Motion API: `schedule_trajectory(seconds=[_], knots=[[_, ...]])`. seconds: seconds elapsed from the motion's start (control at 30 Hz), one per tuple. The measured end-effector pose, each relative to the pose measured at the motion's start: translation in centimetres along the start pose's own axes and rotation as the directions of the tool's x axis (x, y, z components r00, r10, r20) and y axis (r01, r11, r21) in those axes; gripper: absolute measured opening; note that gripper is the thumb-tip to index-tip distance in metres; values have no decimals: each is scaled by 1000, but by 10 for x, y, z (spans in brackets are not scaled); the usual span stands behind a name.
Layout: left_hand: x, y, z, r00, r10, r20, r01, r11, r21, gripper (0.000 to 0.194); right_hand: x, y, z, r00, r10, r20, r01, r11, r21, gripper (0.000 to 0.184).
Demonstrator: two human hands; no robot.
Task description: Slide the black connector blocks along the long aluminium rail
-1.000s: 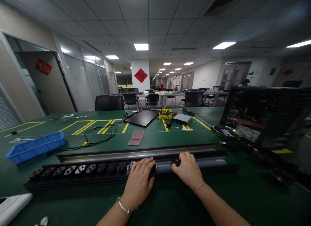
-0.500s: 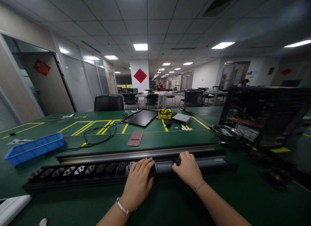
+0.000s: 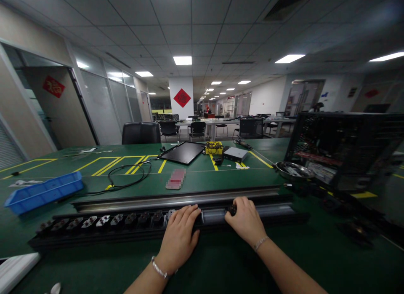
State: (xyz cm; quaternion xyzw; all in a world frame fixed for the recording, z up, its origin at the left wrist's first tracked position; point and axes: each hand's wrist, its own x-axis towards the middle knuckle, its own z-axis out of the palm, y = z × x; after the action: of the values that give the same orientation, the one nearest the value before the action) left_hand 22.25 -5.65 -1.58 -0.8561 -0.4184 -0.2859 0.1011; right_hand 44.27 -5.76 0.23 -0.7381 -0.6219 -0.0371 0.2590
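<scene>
A long black metal channel (image 3: pixel 132 239) lies across the table in front of me, like a power strip housing. Several small socket modules (image 3: pixel 117 220) sit in a row along its left half, some dark and some with pale faces. Over the right end of that row lies my left hand (image 3: pixel 179 233), fingers stretched flat and thumb apart, touching the channel. My right hand (image 3: pixel 244 220) is closed in a pinch on a small dark socket module (image 3: pixel 232 209), inside the right part of the channel. Its fingers partly hide that module. Between the hands the grey channel floor shows.
Behind the channel lies a second metal rail (image 3: pixel 176 200). A blue bin (image 3: pixel 44 193) stands at left, a pink phone-like object (image 3: pixel 176 179) and a flat dark panel (image 3: pixel 183 152) farther back. At right are a metal bowl (image 3: pixel 293 171) and an open computer case (image 3: pixel 334 151).
My right hand has shifted very slightly to the right along the channel with the dark module. The left hand stays where it was.
</scene>
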Motion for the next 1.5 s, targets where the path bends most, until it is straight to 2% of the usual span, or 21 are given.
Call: schedule_trajectory(seconds=[0.3,0.53,0.77,1.5], knots=[[0,-1,1,1000,-10,13,10,1000,-30,51,1,-2,-1,999,29,22,-29,1000,9,17],[0,0,0,1000,3,-16,-3,1000,-21,50,3,0,-2,999,27,28,-28,999,17,14],[0,-1,1,1000,-16,21,16,999,-40,51,4,3,-1,999,27,37,-28,999,19,14],[0,1,-2,1000,3,18,-2,1000,-20,50,5,6,-1,999,2,54,-3,1000,13,15]])
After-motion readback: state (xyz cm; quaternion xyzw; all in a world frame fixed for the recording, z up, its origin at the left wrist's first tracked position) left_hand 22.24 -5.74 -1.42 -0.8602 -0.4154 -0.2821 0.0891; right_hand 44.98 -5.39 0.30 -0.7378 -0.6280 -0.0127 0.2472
